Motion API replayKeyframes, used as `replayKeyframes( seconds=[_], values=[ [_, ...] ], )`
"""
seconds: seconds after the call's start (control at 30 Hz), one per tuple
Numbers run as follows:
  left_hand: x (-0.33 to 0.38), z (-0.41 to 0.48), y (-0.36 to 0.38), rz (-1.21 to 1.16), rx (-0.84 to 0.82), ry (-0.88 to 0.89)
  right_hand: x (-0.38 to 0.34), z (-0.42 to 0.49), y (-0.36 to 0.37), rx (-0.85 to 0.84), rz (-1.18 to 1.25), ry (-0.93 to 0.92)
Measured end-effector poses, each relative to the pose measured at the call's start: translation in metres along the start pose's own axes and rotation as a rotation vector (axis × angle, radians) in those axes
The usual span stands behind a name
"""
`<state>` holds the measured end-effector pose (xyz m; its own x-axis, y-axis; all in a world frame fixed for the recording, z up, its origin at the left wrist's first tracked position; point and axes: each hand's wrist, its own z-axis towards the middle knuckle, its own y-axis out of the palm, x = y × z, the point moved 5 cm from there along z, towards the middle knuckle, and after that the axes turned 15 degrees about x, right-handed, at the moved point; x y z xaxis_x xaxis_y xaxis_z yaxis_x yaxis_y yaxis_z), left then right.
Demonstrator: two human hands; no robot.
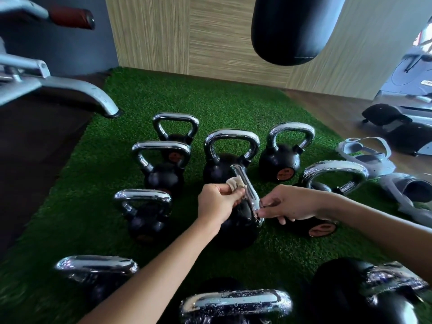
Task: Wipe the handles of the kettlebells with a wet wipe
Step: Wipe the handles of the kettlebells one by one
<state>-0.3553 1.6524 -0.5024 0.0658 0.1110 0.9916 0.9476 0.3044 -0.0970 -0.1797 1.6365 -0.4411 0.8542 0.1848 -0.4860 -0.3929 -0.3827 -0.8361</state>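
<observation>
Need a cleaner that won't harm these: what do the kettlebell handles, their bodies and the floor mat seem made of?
Handles: polished chromed metal by the look, with mirror-bright highlights and beaded droplets on some.
Bodies: black, dull, probably coated cast iron or rubber; the look leaves it open.
Mat: green synthetic turf, short fibrous pile.

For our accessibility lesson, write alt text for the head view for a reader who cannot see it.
A left hand holds a wipe against the chrome handle of a kettlebell while the right hand pinches the handle's near end. Other kettlebells stand around on green turf, below a punch bag.
</observation>
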Motion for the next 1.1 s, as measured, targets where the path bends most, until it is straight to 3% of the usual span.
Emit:
replayKeyframes(
  seconds=[0.2,0.47,0.6,0.73,0.8,0.9,1.1],
  values=[
    [-0.008,-0.041,-0.006,0.052,-0.225,0.036,0.003,0.002,0.001,-0.012,0.001,0.010],
    [-0.015,-0.042,-0.007,0.333,-0.270,0.328,0.004,0.000,0.003,0.031,0.033,0.048],
    [-0.034,-0.047,-0.004,0.491,-0.357,0.379,0.000,-0.005,0.004,0.079,0.080,0.078],
    [-0.009,-0.026,-0.016,0.537,-0.362,0.265,-0.003,-0.006,-0.010,0.310,-0.058,0.101],
    [0.010,-0.015,-0.026,0.344,-0.365,0.120,-0.012,-0.010,-0.019,0.466,-0.176,0.032],
    [0.036,-0.011,-0.033,-0.008,-0.388,-0.052,-0.034,-0.015,-0.024,0.555,-0.013,-0.118],
    [0.054,-0.021,-0.028,-0.209,-0.559,-0.313,-0.038,-0.012,-0.032,0.661,0.260,-0.124]
  ],
)
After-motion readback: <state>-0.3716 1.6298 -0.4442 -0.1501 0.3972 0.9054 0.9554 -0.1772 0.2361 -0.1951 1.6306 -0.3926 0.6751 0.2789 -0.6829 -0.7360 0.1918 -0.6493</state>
